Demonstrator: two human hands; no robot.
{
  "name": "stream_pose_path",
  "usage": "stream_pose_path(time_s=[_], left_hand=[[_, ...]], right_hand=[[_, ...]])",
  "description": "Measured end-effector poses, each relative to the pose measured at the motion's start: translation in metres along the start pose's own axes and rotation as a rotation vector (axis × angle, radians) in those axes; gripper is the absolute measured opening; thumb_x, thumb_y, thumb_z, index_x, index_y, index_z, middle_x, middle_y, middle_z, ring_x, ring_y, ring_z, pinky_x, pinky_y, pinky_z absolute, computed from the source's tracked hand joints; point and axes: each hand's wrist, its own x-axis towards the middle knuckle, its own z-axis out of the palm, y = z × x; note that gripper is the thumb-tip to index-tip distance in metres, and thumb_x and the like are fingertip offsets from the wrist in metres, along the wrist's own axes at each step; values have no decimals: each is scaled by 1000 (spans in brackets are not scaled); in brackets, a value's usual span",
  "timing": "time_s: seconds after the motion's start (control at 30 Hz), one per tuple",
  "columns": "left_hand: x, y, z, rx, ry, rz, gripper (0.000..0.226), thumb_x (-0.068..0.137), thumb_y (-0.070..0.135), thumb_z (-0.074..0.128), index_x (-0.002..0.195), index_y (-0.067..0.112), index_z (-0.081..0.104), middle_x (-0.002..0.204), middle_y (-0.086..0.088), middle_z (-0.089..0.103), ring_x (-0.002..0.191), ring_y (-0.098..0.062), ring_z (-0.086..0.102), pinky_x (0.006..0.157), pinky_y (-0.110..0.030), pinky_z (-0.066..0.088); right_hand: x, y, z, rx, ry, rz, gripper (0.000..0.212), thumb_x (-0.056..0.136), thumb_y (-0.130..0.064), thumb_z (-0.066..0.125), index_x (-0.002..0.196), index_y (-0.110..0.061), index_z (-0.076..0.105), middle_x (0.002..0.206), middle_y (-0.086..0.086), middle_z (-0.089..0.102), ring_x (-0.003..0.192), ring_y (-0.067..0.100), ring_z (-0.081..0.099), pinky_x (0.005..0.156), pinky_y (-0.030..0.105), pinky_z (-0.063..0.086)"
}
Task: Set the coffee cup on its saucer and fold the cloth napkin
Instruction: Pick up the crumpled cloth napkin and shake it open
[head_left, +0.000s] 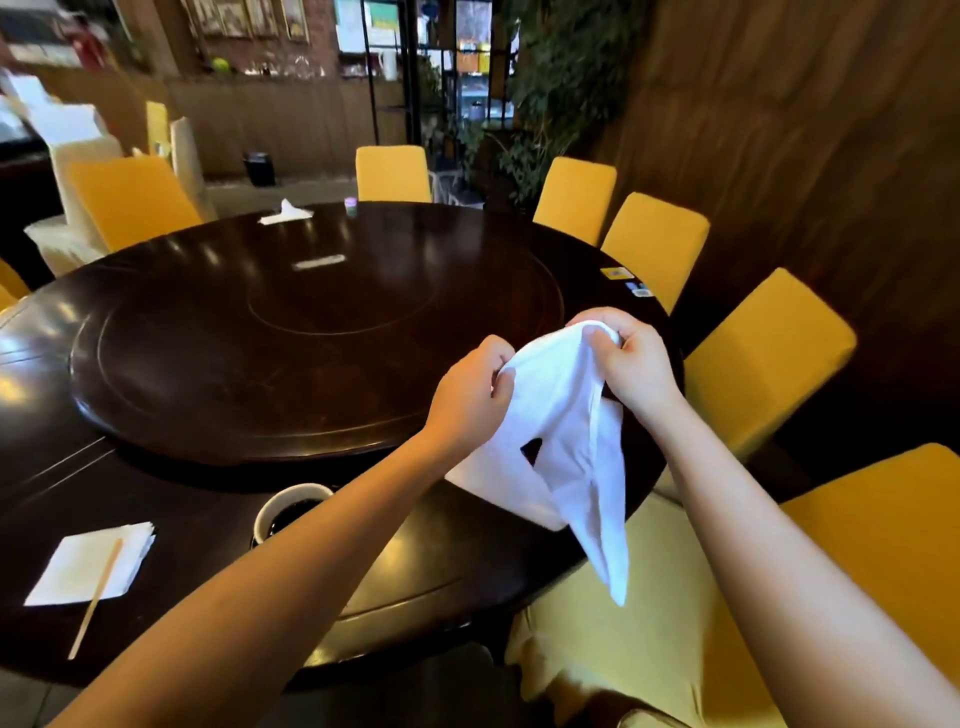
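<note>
While both hands hold the white cloth napkin (561, 415) up over the near edge of the dark round wooden tabletop (208, 364), the folding step is in hand. Left hand (470, 387) and right hand (631, 364): each grip pinches a bunched part of the upper hem, and the cloth hangs crumpled between and below them. The white coffee cup (291, 506), filled dark, stands on the tabletop under the left forearm; its saucer is largely hidden. Next move, as I judge it: find two corners, spread the cloth flat, then fold.
</note>
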Motion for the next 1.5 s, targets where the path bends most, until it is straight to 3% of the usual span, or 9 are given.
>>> stream_pose_path(time_s=[0.13, 0.27, 0.47, 0.67, 0.9, 1.03, 1.17, 1.3, 1.5], left_hand=[[16, 7, -9, 180, -21, 145, 9, 93, 18, 45, 95, 11, 50, 76, -4, 55, 69, -22, 50, 57, -37, 39], [31, 12, -17, 259, -104, 185, 16, 78, 12, 58, 66, 8, 48, 62, -10, 56, 70, -27, 50, 63, -43, 44], [51, 10, -27, 240, -244, -38, 26, 71, 14, 55, 56, 16, 34, 59, -2, 42, 60, -21, 43, 55, -29, 31], [67, 16, -39, 102, -250, -10, 30, 72, 9, 56, 54, 15, 33, 58, 2, 37, 66, -17, 40, 59, -31, 34], [77, 40, -57, -341, -63, 32, 14, 87, 10, 52, 75, 8, 46, 55, 6, 34, 47, -3, 30, 45, -13, 26], [78, 32, -65, -301, -29, 127, 19, 91, 12, 51, 77, 5, 40, 50, 3, 36, 46, -8, 32, 48, -17, 29], [71, 11, -68, -65, -253, 193, 20, 86, 16, 63, 84, 4, 47, 50, 3, 45, 45, -8, 40, 48, -14, 30], [62, 2, -65, 52, -503, 123, 4, 84, 15, 64, 82, 12, 63, 57, -5, 61, 49, 0, 52, 56, -9, 36], [50, 24, -38, -256, -550, -44, 38, 87, 36, 60, 121, 22, 49, 101, 7, 61, 83, -8, 63, 80, -22, 47]], right_hand=[[19, -18, -6, -69, 94, -55, 27, 89, -6, 44, 91, -19, 68, 98, -4, 65, 101, 9, 52, 88, 14, 37], [34, -38, -14, -82, 79, -111, 29, 90, -3, 42, 93, -19, 66, 98, -8, 59, 98, 3, 47, 79, -4, 29], [47, -51, -22, -21, -13, -141, 28, 93, -2, 36, 91, -17, 61, 91, -17, 58, 83, -17, 51, 71, -1, 35], [51, -52, -27, 44, 78, -62, 26, 96, -8, 33, 89, -17, 57, 84, -10, 55, 76, -4, 52, 68, 15, 40], [42, -51, -33, 40, -230, 54, 21, 84, -28, 66, 75, -17, 50, 74, -1, 47, 68, 11, 45, 60, 26, 34], [41, -48, -35, 141, -94, 75, 31, 89, -32, 57, 67, -18, 40, 70, 3, 39, 67, 19, 38, 63, 33, 30], [50, -51, -40, 311, 120, 157, 26, 92, -33, 51, 70, -22, 41, 71, 9, 37, 70, 24, 37, 64, 38, 31], [49, -56, -40, 107, -21, 36, 14, 95, -29, 46, 85, -20, 48, 81, -1, 47, 72, 12, 43, 64, 26, 35], [54, -64, -32, 110, -94, -55, 20, 96, -21, 44, 79, -30, 50, 78, -14, 47, 63, -11, 46, 57, 6, 35]])
